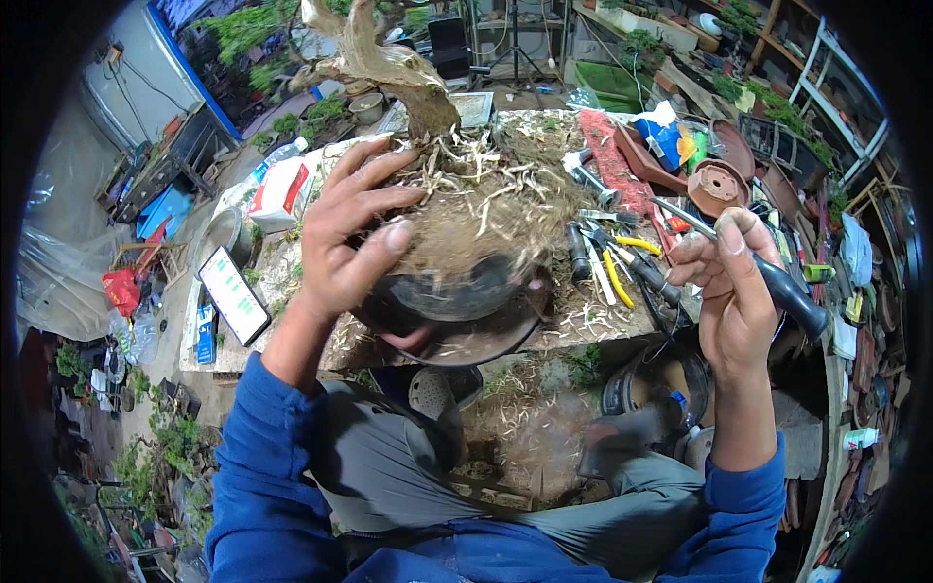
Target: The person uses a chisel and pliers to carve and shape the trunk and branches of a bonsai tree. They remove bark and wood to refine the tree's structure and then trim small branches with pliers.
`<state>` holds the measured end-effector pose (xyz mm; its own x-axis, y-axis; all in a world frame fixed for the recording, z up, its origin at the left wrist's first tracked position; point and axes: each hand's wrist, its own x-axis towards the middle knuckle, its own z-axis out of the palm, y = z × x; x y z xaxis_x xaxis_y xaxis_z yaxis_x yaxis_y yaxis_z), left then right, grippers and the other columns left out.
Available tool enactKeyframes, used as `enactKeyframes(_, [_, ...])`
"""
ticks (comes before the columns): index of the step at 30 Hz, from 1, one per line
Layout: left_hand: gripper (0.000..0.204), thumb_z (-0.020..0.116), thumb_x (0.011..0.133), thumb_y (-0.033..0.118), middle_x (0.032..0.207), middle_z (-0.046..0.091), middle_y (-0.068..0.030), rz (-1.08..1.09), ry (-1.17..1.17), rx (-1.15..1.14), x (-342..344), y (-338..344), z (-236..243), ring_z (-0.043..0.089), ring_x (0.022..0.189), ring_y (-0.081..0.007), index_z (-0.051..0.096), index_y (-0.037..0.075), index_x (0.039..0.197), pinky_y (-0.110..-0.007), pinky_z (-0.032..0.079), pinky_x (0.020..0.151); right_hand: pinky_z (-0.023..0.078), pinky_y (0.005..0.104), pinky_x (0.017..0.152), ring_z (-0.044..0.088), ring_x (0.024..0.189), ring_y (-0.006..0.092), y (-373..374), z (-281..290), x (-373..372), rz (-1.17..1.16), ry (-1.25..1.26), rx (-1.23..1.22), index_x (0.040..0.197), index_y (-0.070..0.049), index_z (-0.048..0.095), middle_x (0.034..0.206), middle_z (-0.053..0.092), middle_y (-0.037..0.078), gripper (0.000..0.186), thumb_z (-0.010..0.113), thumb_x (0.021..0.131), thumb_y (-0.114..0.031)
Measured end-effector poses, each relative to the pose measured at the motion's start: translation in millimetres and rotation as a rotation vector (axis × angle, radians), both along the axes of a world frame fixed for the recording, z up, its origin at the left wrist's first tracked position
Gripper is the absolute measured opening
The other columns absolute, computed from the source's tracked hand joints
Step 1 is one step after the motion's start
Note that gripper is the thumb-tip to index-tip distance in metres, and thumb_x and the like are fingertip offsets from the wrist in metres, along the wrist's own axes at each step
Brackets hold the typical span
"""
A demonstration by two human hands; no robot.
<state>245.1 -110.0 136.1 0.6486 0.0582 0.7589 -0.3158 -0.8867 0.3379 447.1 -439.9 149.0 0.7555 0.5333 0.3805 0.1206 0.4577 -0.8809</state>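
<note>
A gnarled pale trunk (428,102) rises from a root ball (476,209) with tangled pale roots, its lower part blurred, above a dark round pot or base (437,291) on a round tray (447,345). My left hand (345,228) is open, fingers spread on the left side of the root ball, thumb toward me. My right hand (729,291), right of the root ball, is closed on a thin metal tool with a black handle (792,301), its tip raised toward the upper left.
The cluttered table (233,350) holds a phone (233,296), a tissue pack (279,191), yellow-handled pliers (619,279) and other hand tools, a red cloth (607,146) and small brown pots (719,185). Below are my legs and a black bucket (695,374). Crowded shelving stands at right.
</note>
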Motion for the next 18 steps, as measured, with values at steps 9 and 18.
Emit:
enactKeyframes(9, [0.067,0.081,0.083,0.037,0.156,0.052,-0.021,-0.325,0.302,-0.409,5,81,15,0.027,0.159,-0.0338,0.066,0.008,0.142,-0.051,0.01,0.13,0.06,0.0297,0.071,0.075,0.073,0.0228,-22,9,8,0.023,0.026,-0.015,0.117,0.003,0.059,0.096,0.075,0.025,0.025,0.066,0.102,-0.016])
enactKeyframes(18, [0.036,0.056,0.108,0.018,0.124,0.072,-0.0228,0.267,-0.128,-0.801,-71,32,-28,0.07,0.12,-0.0292,0.066,-0.009,0.13,-0.04,0.05,0.109,0.062,0.0314,0.066,0.075,0.077,0.0235,-21,15,6,0.145,-0.037,-0.104,0.108,0.007,0.062,0.088,0.074,0.02,0.03,0.07,0.099,-0.021])
